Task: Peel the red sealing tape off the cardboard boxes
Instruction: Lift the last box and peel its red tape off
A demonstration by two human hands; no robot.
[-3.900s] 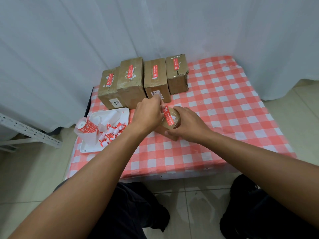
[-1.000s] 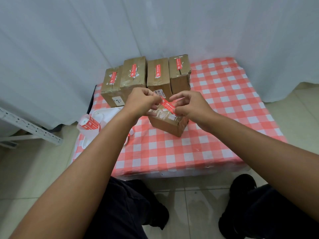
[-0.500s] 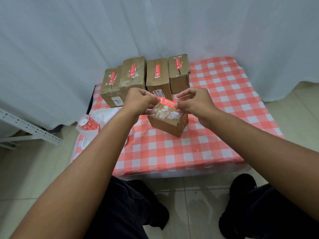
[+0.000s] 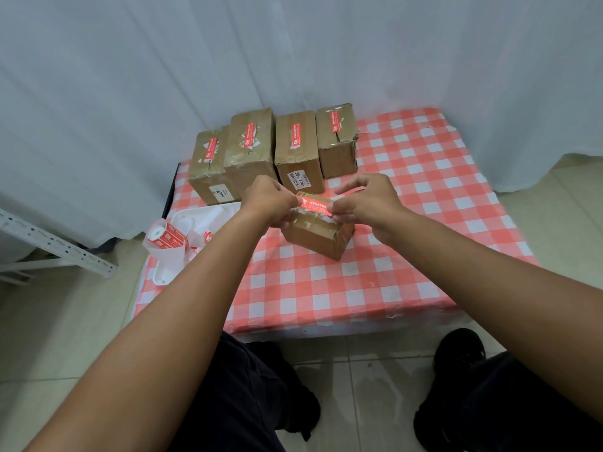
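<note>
Four boxes [image 4: 274, 148] at upper centre carry tape, untouched; near box [image 4: 318, 234] sits mid-frame; left hand [image 4: 269, 200] and right hand [image 4: 365, 199] each pinch an end of the tape [image 4: 315, 203], stretched just above it; advise lifting evenly, then discarding on the tray [image 4: 163, 275], left.

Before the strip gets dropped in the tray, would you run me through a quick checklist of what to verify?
1. Red strip pinched at both ends by left hand and right hand: ok.
2. Strip fully clear of the front box: cannot tell; it sits just above the lid.
3. Front box resting flat on the table: ok.
4. White tray within reach on the left: ok.
5. Four rear boxes peeled: not ok, red tape still on.
</note>
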